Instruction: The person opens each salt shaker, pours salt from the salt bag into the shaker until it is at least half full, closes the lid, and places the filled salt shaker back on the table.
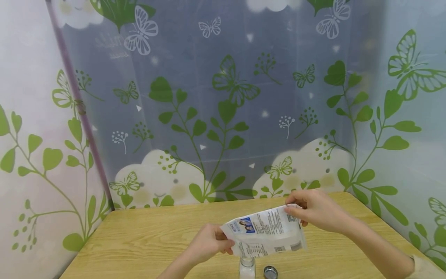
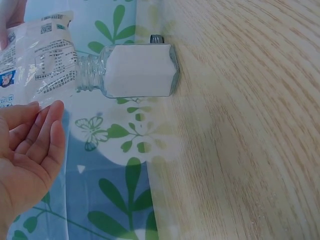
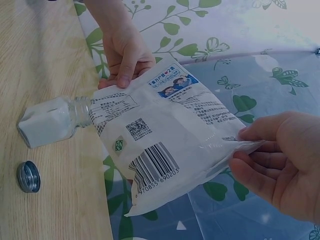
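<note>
A white plastic packet (image 1: 265, 228) with printed text, a blue picture and a barcode (image 3: 155, 167) is held up slanting between both hands. My left hand (image 1: 210, 244) pinches its left end between thumb and fingers. At the packet's upper right corner my right hand (image 1: 318, 211) pinches the edge, as the right wrist view also shows. A small glass jar (image 2: 140, 70) stands upright on the table, filled with white matter up to its shoulder. The packet's lower edge overlaps the open, threaded mouth of the jar in the wrist views.
A silvery screw lid (image 1: 270, 272) lies on the wooden table (image 1: 150, 236), just right of the jar. Behind and on both sides of the table hang curtains (image 1: 209, 116) printed with green leaves, butterflies and clouds.
</note>
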### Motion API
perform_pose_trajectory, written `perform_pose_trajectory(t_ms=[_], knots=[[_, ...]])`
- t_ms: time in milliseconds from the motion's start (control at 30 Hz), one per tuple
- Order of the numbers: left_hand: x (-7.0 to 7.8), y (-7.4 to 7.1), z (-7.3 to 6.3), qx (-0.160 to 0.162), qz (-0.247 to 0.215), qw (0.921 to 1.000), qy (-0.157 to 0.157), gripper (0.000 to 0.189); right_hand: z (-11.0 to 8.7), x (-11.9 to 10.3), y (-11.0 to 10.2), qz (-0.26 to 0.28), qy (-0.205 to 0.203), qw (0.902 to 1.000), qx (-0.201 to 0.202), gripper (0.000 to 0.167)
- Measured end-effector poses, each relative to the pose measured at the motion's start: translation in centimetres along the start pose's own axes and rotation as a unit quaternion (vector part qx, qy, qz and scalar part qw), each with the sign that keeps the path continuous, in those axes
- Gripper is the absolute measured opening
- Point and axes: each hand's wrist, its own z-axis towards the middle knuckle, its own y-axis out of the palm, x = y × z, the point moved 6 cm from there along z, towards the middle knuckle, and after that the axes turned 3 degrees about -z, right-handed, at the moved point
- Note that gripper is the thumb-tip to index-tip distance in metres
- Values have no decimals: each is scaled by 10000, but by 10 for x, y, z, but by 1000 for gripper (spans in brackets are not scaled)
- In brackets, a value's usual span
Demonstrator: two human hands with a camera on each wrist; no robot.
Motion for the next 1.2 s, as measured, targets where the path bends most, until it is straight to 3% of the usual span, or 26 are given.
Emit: perform_pose_trajectory(t_ms=[1200], knots=[[3, 1, -1, -36, -11, 10000, 55, 14, -1, -2, -1, -9, -92, 10000, -17, 19]])
